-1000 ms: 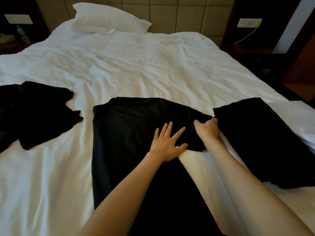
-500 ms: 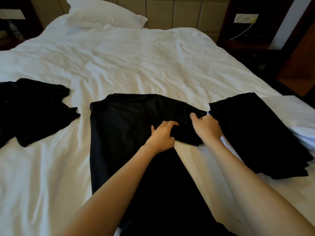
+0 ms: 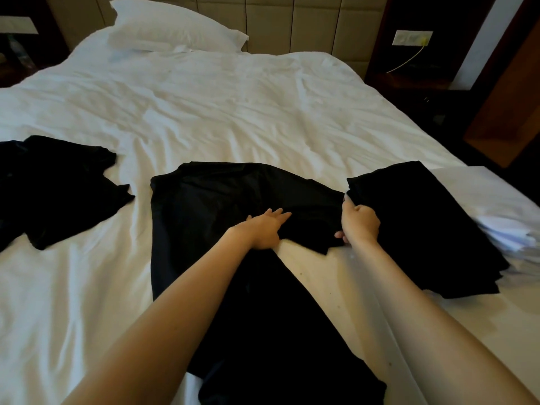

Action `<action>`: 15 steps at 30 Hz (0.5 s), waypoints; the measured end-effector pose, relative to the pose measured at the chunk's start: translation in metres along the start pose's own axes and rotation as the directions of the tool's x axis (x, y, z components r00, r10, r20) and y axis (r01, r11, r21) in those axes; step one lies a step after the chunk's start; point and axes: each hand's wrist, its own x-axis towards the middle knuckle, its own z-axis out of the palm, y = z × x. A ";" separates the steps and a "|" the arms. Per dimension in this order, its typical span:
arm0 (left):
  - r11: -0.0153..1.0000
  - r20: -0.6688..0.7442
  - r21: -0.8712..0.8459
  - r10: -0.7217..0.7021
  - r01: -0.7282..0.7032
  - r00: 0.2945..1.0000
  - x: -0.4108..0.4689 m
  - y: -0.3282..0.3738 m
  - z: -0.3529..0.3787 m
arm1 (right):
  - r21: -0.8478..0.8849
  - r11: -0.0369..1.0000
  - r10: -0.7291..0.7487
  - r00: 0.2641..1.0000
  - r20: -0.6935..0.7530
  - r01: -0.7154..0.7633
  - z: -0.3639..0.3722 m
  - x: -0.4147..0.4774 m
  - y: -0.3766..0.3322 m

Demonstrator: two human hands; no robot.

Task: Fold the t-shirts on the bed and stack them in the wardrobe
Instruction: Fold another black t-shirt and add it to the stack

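Two hands share the black fabric t-shirt [image 3: 216, 200] spread flat at centre frame on the white-sheeted bed [image 3: 219, 112]: the left hand [image 3: 263, 229] pins it with straight, close-set fingers, seemingly anchoring the fold line, while the right hand [image 3: 361, 226] grips the sleeve [image 3: 318, 220] in curled fingers.

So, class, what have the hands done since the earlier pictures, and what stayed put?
The left hand, spread flat before, has drawn its fingers together on the black fabric t-shirt. The right hand has closed round its sleeve. The folded black stack and crumpled black pile stayed.
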 end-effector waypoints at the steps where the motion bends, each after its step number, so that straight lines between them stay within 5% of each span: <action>1: 1.000 -0.008 -0.021 -0.006 0.006 1.000 -0.001 0.001 -0.002 | 0.019 1.000 0.017 1.000 0.004 -0.017 -0.001 -0.001 -0.001; 3: 1.000 -0.087 -0.031 -0.004 0.001 0.996 -0.002 0.001 -0.004 | 0.061 0.997 0.041 0.999 0.016 -0.042 0.002 -0.003 -0.004; 6: 0.982 -0.264 0.184 0.098 -0.050 0.960 -0.002 0.005 0.003 | 0.022 0.998 0.063 0.995 0.079 -0.065 0.002 -0.005 -0.004; 11: 0.818 -0.353 0.561 0.371 -0.122 0.859 0.004 0.019 0.016 | -0.236 0.972 0.034 0.985 0.171 0.007 -0.004 -0.012 0.003; 13: 0.842 -0.362 0.529 0.338 -0.107 0.869 0.003 0.023 0.016 | -0.215 0.976 0.018 0.982 0.189 0.023 -0.003 -0.011 0.001; 15: 0.955 -0.449 0.290 0.194 -0.063 0.872 -0.002 0.022 0.013 | -0.189 0.979 -0.041 0.980 0.195 0.078 -0.001 -0.009 -0.005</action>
